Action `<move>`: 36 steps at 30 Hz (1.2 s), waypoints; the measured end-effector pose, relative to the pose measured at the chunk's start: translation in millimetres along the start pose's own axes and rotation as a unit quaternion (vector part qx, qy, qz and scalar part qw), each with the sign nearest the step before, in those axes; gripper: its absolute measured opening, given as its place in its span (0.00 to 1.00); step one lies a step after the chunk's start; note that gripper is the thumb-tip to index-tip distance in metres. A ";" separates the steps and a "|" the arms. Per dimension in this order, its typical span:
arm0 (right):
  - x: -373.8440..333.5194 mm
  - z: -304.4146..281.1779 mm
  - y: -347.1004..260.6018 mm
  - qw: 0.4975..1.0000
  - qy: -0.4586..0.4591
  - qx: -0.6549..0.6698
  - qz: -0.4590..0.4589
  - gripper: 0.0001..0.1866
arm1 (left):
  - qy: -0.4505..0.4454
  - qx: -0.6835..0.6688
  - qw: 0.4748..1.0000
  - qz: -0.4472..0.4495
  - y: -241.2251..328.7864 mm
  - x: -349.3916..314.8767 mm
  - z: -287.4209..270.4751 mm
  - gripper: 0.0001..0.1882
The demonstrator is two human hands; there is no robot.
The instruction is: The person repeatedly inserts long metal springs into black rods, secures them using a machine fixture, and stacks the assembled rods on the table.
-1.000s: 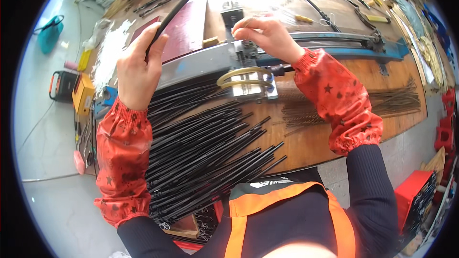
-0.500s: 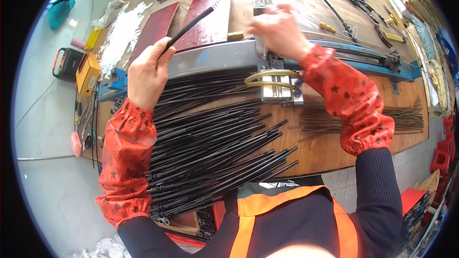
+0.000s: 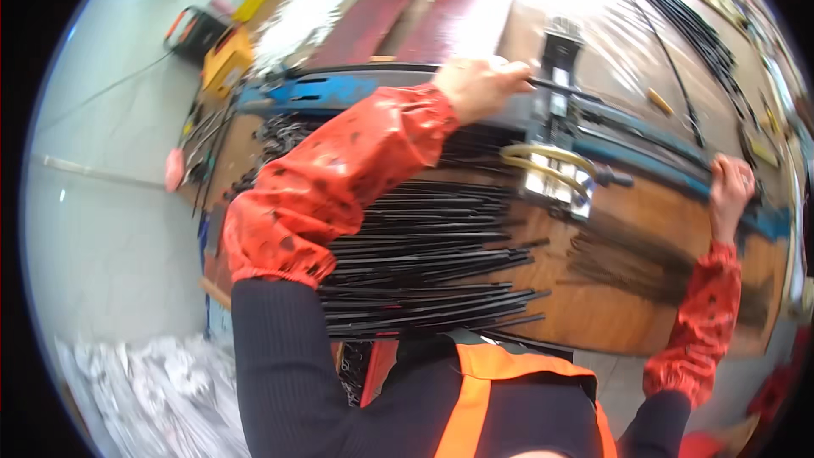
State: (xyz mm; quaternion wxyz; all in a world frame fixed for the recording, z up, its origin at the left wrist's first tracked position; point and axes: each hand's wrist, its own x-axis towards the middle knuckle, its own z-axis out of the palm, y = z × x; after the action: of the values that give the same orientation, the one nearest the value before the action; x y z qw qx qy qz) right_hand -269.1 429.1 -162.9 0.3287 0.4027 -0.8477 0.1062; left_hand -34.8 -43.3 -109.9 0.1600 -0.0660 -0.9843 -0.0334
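Observation:
My left hand (image 3: 479,90) is closed around a black rod (image 3: 549,83), with the short end past its fingertips lying at the upright metal clamp (image 3: 560,55) on the bench rail. Most of that rod is hidden behind my hand and sleeve. Far to the right, my right hand (image 3: 731,182) is closed at the right end of the blue rail (image 3: 636,157); blur hides what its fingers grip. Below the clamp sits a metal block (image 3: 547,187) with looped yellowish hoses (image 3: 543,157). Many black rods (image 3: 424,237) lie in a pile on the near side of the rail.
Brown coil springs (image 3: 636,259) lie on the wooden bench (image 3: 543,305) at the right. Two dark red boards (image 3: 454,21) and scattered white pieces (image 3: 309,13) are beyond the rail. A yellow box (image 3: 227,59) stands at the left; more black rods (image 3: 695,30) lie far right.
My left hand has moved right with the black rod, bringing it to the clamp. My right hand has left the clamp and gone right to the rail's end. The view has shifted.

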 end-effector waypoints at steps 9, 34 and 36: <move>-4.5 6.3 -8.8 0.997 -0.045 0.017 0.052 0.05 | -0.017 -0.109 0.993 -0.043 2.1 -8.4 2.9 0.14; 5.0 -26.2 -106.9 0.996 0.039 0.079 0.028 0.16 | 0.015 -0.069 0.997 -0.007 7.3 -4.4 15.4 0.12; 6.9 -34.3 -138.5 0.995 0.049 0.085 -0.011 0.16 | -0.009 -0.039 0.998 -0.054 10.4 -1.5 17.8 0.10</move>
State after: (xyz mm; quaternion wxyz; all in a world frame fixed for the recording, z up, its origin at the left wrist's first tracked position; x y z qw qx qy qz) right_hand -151.9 349.7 -144.0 0.3356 0.4325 -0.8139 0.1944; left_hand -37.5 -31.6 -126.7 0.1461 -0.0196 -0.9859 -0.0793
